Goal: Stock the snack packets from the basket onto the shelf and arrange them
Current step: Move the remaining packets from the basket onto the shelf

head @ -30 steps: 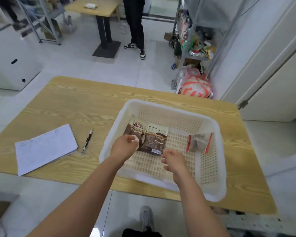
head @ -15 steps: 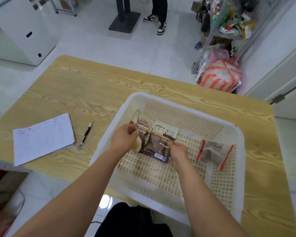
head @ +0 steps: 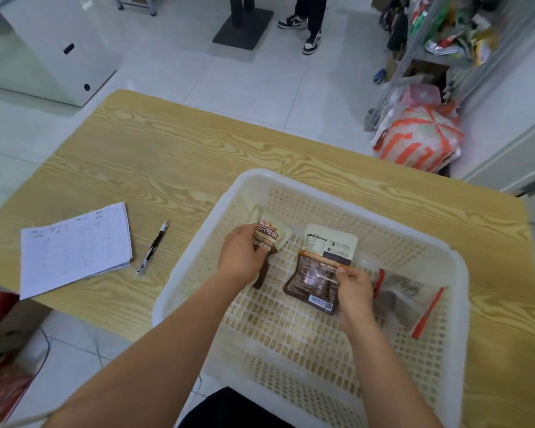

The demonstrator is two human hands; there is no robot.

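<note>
Snack packets (head: 318, 273) number three in one basket (head: 195, 267), two gripped.

There is only one camera, worn on the person's head and tilted steeply down over the table (head: 167, 156). The basket (head: 183, 304) sits close up in the lower right of the frame, and both forearms (head: 155, 359) enter from the bottom edge. The wide lens also takes in the floor (head: 244, 88) and the shelf (head: 439, 32) along the top.
</note>
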